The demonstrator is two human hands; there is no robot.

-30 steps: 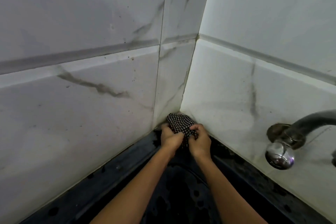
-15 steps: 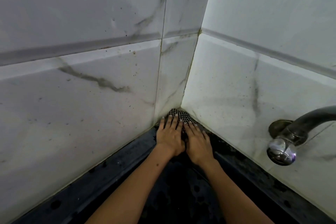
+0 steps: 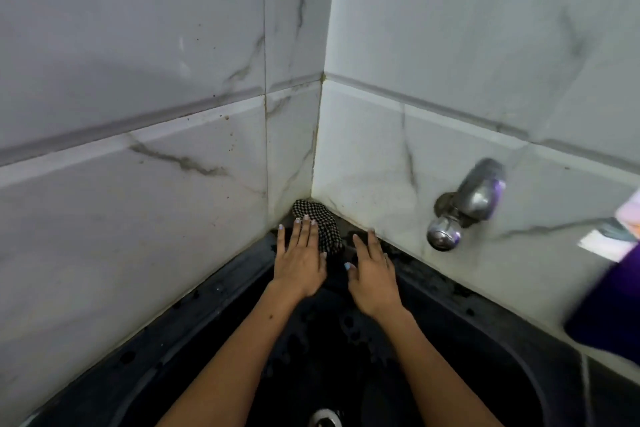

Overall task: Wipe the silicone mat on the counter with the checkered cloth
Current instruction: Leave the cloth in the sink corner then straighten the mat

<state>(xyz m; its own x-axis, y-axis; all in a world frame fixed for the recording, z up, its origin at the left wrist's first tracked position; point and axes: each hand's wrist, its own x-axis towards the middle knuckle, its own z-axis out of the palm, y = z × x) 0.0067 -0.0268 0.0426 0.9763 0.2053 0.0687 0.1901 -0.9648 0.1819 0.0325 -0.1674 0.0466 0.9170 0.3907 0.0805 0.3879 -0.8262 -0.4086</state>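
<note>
From your head camera, the checkered cloth (image 3: 320,225) sits bunched in the very corner where the two marble-tiled walls (image 3: 138,184) meet, on the dark counter (image 3: 221,288) ledge behind the black sink (image 3: 485,350). Its long axis runs from that wall corner back toward you and slightly to the right, with the far end tucked against the corner and the near end pointing at the gap between your hands.

Your left hand (image 3: 300,262) lies flat, palm down, with its fingers straight and spread; the fingertips rest on the near left part of the cloth, pressing it rather than curling round it. Your right hand (image 3: 372,276) is also flat with its fingers straight and loosely spread, just to the right of the cloth and apart from it, on or just over the dark ledge close to the right-hand wall; you cannot tell whether it touches the surface. Neither grip pinches anything.

No silicone mat can be made out against the dark, wet surface near the cloth.

To the right of the cloth, mounted on the right-hand wall, is a chrome tap (image 3: 464,204), blurred. Farther right of it, at the frame edge, is a blurred purple object (image 3: 609,305). Toward you from the cloth, at the bottom edge, the sink's drain (image 3: 323,419) shows.
</note>
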